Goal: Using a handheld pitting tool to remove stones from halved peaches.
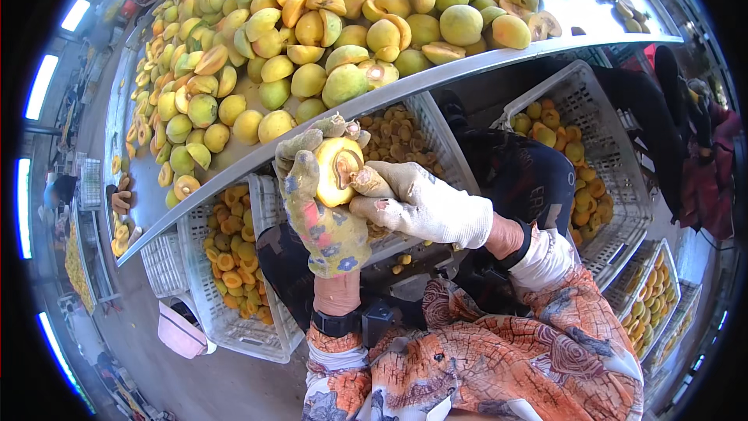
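Observation:
My left hand (321, 210), in a flower-patterned glove with worn fingertips, holds a halved yellow fruit (328, 178), probably a peach, with its cut face towards my right. My right hand (418, 202) wears a dirty white knit glove. Its thumb and forefinger press against the brown centre of the half. A thin curved edge shows there, but I cannot tell whether it is a tool's blade or the pit; the palm is hidden. Just beyond both hands runs the metal rim (403, 82) of a table heaped with whole and halved fruit (310, 79).
Below the rim, a crate (450, 146) contains brown pits or scraps. Crates of fruit halves stand at left (274, 336) and right (625, 187). A pink-and-white container (181, 330) sits on the floor. Another person's hand (121, 196) rests at the table's left end.

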`<state>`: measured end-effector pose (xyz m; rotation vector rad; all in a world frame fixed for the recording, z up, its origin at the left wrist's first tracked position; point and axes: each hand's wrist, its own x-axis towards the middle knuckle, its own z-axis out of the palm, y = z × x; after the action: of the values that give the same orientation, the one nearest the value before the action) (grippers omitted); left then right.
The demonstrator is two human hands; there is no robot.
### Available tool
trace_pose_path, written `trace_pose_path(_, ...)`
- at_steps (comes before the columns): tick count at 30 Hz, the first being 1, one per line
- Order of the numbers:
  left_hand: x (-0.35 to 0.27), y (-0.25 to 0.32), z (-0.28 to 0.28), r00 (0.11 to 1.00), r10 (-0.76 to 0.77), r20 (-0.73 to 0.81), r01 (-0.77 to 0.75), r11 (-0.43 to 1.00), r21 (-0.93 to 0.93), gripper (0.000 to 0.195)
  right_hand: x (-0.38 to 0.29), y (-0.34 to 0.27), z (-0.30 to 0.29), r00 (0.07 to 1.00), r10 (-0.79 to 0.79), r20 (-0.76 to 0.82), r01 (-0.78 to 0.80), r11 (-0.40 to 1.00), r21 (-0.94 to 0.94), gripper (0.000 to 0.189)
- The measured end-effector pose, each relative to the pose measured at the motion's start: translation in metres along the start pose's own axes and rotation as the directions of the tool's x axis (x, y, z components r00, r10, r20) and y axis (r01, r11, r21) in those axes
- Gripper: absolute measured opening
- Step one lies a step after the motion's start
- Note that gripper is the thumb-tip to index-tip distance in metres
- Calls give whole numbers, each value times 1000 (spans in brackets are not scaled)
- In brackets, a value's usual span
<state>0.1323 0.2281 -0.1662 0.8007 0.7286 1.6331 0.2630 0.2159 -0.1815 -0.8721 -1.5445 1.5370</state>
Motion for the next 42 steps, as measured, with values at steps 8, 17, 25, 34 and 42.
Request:
trace_pose_path(8,5,2,-6,991,128,47,-136,902,409,30,9,-4,-2,969,179,172,-203,970,134,37)
trace_pose_path(17,11,20,3,645,253,722,-765,202,612,36,9,35,6,961,-38,275,-7,987,158,21)
trace_pose_path(25,-4,-1,-19,468,383,797,-690,-405,600,50,-3,-15,-12,985,-157,72,144,976,164,35)
trace_pose_path(34,18,6,37,369,406,836,-876,-148,459,53,8,13,-14,991,-92,98,66,968,240,26)
trace_pose_path(42,11,-19,-6,637,317,703,-766,153,625,54,8,8,-13,990,-17,141,-20,965,262,23)
